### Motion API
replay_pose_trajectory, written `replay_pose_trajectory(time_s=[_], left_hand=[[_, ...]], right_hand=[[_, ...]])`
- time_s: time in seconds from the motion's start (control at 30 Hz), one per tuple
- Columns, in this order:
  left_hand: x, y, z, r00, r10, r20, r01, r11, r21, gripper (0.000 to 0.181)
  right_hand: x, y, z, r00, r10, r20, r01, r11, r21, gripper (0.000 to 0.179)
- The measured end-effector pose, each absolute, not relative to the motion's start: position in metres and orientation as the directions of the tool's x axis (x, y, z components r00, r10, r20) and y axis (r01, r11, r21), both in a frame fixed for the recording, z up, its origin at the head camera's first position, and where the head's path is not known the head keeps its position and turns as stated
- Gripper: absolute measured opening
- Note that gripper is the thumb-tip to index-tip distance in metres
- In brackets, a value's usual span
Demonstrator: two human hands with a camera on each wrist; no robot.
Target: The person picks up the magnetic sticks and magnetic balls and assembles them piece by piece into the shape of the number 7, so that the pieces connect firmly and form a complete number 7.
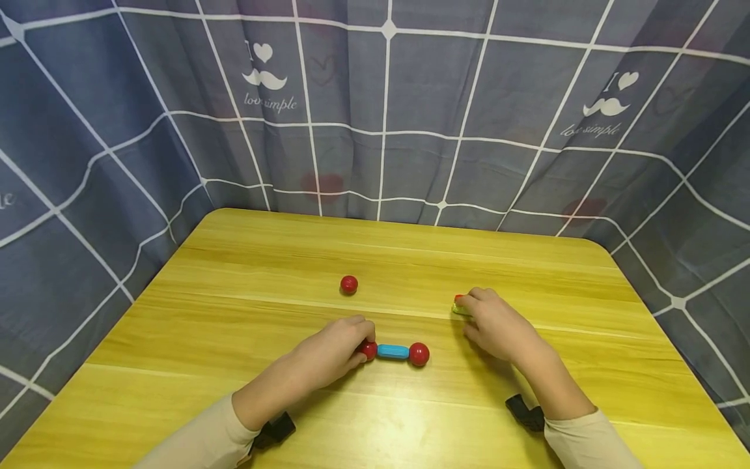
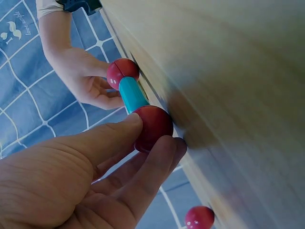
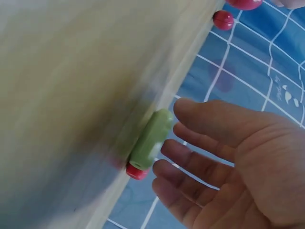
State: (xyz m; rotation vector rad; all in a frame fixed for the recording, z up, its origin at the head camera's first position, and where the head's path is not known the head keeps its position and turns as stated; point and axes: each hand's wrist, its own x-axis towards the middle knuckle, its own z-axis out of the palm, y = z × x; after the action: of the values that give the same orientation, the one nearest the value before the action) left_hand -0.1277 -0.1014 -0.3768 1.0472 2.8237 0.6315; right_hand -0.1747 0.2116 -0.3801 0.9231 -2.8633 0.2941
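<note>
Rod (image 1: 393,352) between left hand (image 1: 334,346) — tight on red ball (image 2: 155,127) — and loose right hand (image 1: 498,327) by green block (image 3: 151,139)

Rod (image 1: 393,352) between 2 balls (image 1: 418,354); 3rd ball (image 1: 349,284) behind; block (image 3: 151,140) right.

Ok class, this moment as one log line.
left hand: pinches dumbbell at one end | right hand: near green block, not gripping | loose red ball: on table

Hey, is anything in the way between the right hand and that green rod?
No, nothing visible stands between the right hand and the green rod; the red piece sits at the rod's end.
</note>
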Motion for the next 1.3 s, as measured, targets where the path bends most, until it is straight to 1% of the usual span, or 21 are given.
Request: replay_pose_trajectory(time_s=[0.17,0.4,0.5,0.63,0.77,0.97,1.17,1.3], left_hand=[[-0.127,-0.100,-0.376,-0.765,0.640,0.073,0.610,0.685,0.398,0.018],[-0.126,-0.101,-0.376,-0.767,0.638,0.072,0.608,0.685,0.402,0.017],[-0.126,-0.102,-0.376,-0.767,0.637,0.075,0.607,0.683,0.407,0.017],[-0.127,-0.102,-0.375,-0.768,0.636,0.077,0.607,0.683,0.406,0.017],[-0.127,-0.102,-0.375,-0.770,0.634,0.077,0.606,0.688,0.399,0.018],[-0.127,-0.102,-0.376,-0.773,0.631,0.070,0.602,0.694,0.394,0.017],[-0.128,-0.101,-0.377,-0.772,0.632,0.070,0.604,0.694,0.392,0.017],[-0.128,-0.101,-0.376,-0.773,0.631,0.068,0.603,0.697,0.388,0.017]], right_hand=[[-0.178,0.213,-0.383,-0.830,-0.543,0.128,-0.557,0.817,-0.149,0.039],[-0.178,0.213,-0.380,-0.848,-0.524,0.085,-0.530,0.827,-0.188,0.027],[-0.178,0.213,-0.377,-0.858,-0.508,0.073,-0.511,0.833,-0.213,0.027],[-0.177,0.213,-0.375,-0.874,-0.482,0.061,-0.484,0.850,-0.210,0.024],[-0.176,0.212,-0.375,-0.869,-0.493,0.034,-0.490,0.849,-0.197,0.018],[-0.173,0.209,-0.377,-0.849,-0.529,0.004,-0.518,0.830,-0.209,0.018],[-0.164,0.203,-0.376,-0.851,-0.525,-0.006,-0.507,0.826,-0.247,0.018],[-0.156,0.199,-0.375,-0.855,-0.518,-0.017,-0.499,0.831,-0.247,0.019]])
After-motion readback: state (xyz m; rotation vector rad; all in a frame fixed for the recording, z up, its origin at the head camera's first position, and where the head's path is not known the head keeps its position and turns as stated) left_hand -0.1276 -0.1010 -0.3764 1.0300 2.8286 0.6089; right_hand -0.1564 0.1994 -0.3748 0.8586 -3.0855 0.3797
